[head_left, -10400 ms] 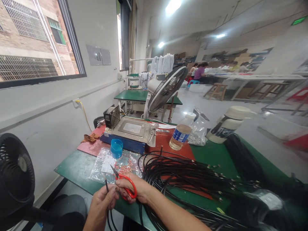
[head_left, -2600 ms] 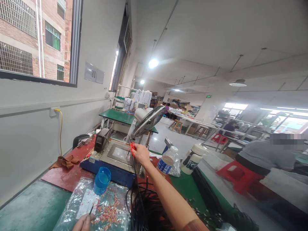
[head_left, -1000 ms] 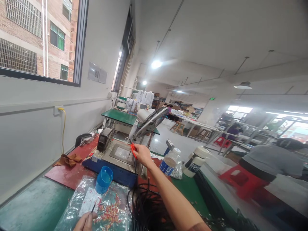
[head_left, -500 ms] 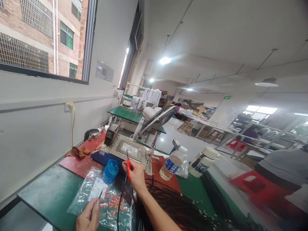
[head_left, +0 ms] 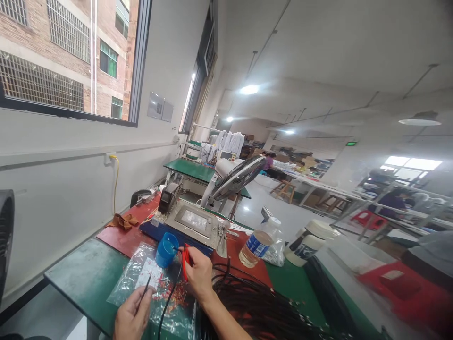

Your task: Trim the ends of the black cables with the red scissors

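At the lower left, my left hand (head_left: 132, 311) is closed around a thin dark pointed stick (head_left: 146, 286), whose exact kind I cannot make out. My right hand (head_left: 201, 273) grips red-handled scissors (head_left: 185, 263) and also pinches a black cable (head_left: 167, 302) that hangs down below it. The cable's end points left, at the rim of a blue plastic cup (head_left: 164, 255). Under both hands lies a clear plastic bag (head_left: 123, 283) with a white paper slip and scattered red and orange bits (head_left: 173, 293).
A heap of black cables (head_left: 244, 295) lies right of my right arm. Behind the cup stands a blue-and-metal device (head_left: 184, 224). A drink bottle (head_left: 256, 243), a white jar (head_left: 307, 243) and a fan (head_left: 240, 177) stand farther off. Brown cloth (head_left: 123, 221) lies at left.
My right hand has brought the cable end left to the blue cup, and the scissors have turned in it. The dark stick in my left hand shows more of its length. The view has shifted slightly.
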The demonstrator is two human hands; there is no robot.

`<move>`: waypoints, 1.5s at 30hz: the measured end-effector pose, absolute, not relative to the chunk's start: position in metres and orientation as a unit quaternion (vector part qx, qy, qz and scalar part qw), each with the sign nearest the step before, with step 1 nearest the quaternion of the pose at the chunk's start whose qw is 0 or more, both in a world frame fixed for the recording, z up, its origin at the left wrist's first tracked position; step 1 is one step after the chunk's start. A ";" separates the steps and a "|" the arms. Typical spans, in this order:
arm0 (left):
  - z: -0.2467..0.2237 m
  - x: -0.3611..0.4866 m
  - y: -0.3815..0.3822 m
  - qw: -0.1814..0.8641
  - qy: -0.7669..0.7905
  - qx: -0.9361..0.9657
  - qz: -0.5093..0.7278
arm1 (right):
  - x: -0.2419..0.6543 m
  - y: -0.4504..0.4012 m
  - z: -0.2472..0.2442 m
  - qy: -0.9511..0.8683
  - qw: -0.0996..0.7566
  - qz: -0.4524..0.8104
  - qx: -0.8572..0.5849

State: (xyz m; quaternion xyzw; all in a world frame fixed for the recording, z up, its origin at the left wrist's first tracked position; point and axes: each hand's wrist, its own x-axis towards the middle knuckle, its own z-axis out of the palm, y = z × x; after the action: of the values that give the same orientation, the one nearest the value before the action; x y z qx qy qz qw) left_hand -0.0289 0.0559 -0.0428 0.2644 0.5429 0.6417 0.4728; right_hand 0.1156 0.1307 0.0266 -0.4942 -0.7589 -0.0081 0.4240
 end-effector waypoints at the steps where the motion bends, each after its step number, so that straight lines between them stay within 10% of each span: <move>1: -0.040 -0.030 0.055 0.486 0.526 0.262 0.647 | 0.117 0.125 0.026 -0.773 0.443 -0.035 -0.453; 21: 0.015 -0.019 0.010 0.625 0.431 0.114 0.641 | 0.113 0.055 0.014 -0.885 0.435 -0.092 -0.140; 35: 0.000 -0.025 0.010 0.533 0.489 0.132 0.677 | 0.109 0.071 0.011 -0.662 0.403 0.529 -0.345; 45: 0.012 -0.016 0.007 0.539 0.497 0.133 0.667 | 0.110 0.072 0.014 -0.564 0.392 0.636 -0.351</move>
State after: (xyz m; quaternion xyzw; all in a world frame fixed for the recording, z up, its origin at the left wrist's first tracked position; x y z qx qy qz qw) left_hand -0.0160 0.0066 0.0122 0.1335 0.4968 0.6669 0.5391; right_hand 0.1100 0.0722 0.0141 -0.3512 -0.5640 0.6362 0.3923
